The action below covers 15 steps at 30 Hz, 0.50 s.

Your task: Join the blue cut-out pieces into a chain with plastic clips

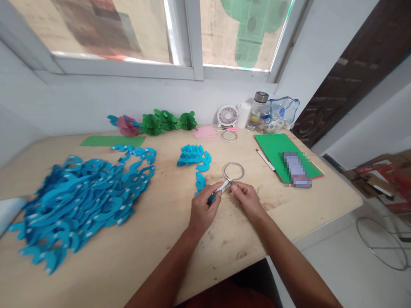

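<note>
My left hand [204,207] is closed, pinching a blue paper piece [211,198] and the end of a white tape strip [223,185]. My right hand [248,200] is closed too, its thumb and fingertips pinching the strip beside a narrow tape roll [233,163]. The roll looks like a thin ring and lies at the strip's far end. Just beyond my left hand lies a short blue paper piece [201,181], and behind it a row of curved blue cutouts [192,155]. What my left palm covers is hidden.
A large heap of blue cutouts [86,192] with white patches covers the table's left. A second tape roll [229,136], a small fan [227,116], a bottle [257,110] and green paper flowers [168,120] stand behind. At right are a pen [266,160], green sheet [272,147] and phone [297,169].
</note>
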### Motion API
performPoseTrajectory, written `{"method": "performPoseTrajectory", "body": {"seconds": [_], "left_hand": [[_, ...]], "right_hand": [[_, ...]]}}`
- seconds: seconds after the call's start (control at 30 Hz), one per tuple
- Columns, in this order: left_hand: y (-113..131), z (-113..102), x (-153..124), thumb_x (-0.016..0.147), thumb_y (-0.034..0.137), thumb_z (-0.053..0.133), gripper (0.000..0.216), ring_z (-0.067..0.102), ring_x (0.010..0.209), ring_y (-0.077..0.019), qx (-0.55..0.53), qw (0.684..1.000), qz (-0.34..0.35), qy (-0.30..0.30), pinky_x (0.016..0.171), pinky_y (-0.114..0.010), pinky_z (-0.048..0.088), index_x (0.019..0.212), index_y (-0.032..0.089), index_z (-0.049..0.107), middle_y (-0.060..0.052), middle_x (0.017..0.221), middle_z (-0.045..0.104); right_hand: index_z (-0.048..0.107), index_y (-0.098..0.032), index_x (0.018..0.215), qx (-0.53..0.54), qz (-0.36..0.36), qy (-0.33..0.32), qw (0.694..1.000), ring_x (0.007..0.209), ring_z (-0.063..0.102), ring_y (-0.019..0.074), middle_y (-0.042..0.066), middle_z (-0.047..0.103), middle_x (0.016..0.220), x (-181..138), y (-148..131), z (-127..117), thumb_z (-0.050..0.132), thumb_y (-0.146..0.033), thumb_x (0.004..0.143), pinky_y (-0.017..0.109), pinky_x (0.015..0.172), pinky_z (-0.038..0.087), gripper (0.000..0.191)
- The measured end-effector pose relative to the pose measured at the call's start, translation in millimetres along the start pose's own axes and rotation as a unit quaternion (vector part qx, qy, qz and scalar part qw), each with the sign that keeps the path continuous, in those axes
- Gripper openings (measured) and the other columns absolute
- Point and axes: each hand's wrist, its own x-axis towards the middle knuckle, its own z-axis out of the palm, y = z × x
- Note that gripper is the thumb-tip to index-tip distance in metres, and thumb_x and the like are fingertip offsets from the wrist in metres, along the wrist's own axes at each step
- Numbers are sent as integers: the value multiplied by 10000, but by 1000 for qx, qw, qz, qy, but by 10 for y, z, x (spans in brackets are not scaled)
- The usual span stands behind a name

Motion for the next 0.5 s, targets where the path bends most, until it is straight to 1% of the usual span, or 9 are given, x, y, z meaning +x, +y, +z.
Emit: {"method": "performPoseTrajectory", "body": {"seconds": [0.13,0.3,0.5], "left_hand": [[3,10,-6,819,190,543,239,625,705,-129,-4,1000,1,-5,673,-227,494,1030,174,653,-37,835,691],[10,9,0,826,211,534,231,633,747,-143,-8,1000,-8,-16,689,-240,498,1022,177,653,-46,866,693],[16,7,-2,822,201,536,234,628,718,-137,-9,1000,-10,-17,679,-239,500,1022,176,655,-44,850,696]], "right_hand": [[611,-146,722,-11,-11,1,1000,442,264,67,-69,322,464,-14,-43,13,556,-510,765,217,448,212,371],[620,-146,708,-33,-43,9,998,493,335,81,-37,425,532,-14,-39,13,549,-463,773,217,482,266,332],[615,-148,669,-66,-61,22,996,549,388,98,-21,468,570,8,16,-5,531,-431,790,216,520,316,318]]}}
